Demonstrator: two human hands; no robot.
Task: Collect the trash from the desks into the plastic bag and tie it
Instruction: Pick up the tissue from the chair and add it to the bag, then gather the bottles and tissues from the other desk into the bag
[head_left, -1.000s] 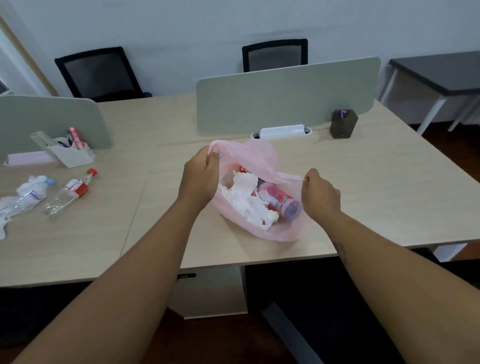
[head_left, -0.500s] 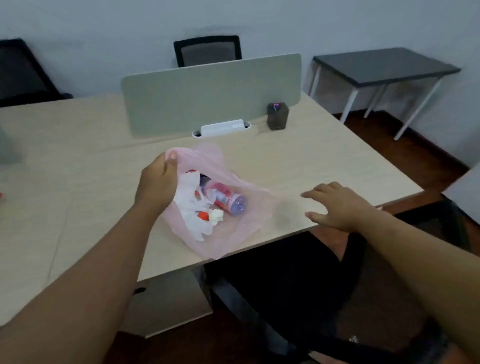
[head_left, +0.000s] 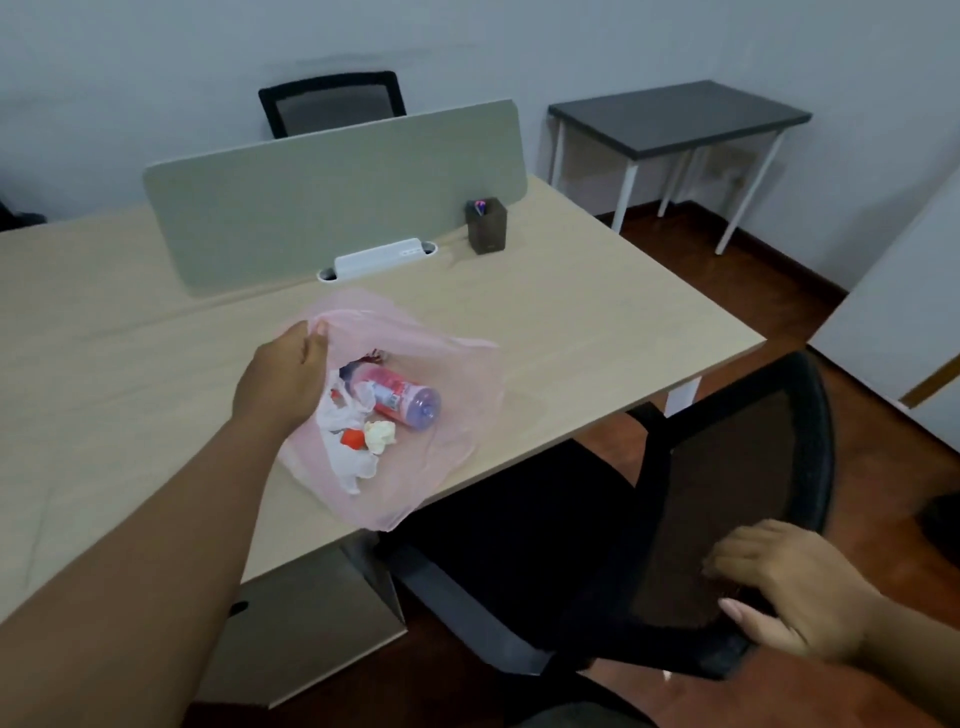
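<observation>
A thin pink plastic bag (head_left: 457, 415) lies open on the wooden desk (head_left: 571, 332) near its front edge. Inside it I see a pink and purple bottle (head_left: 400, 397), crumpled white tissue (head_left: 348, 447) and a red cap (head_left: 352, 439). My left hand (head_left: 283, 379) pinches the bag's left rim. My right hand (head_left: 784, 587) is low at the right, gripping the top edge of a black mesh office chair's backrest (head_left: 727, 499).
A grey-green divider panel (head_left: 332, 192) with a white power strip (head_left: 379, 255) stands behind the bag. A dark pen holder (head_left: 487, 227) sits beside it. A second black chair (head_left: 332, 101) is behind the divider, a dark side table (head_left: 675, 117) at right.
My right hand let go of the bag's right rim, swung off the desk and took hold of the chair backrest. The view turned right, so the bottles on the left desk left the frame.
</observation>
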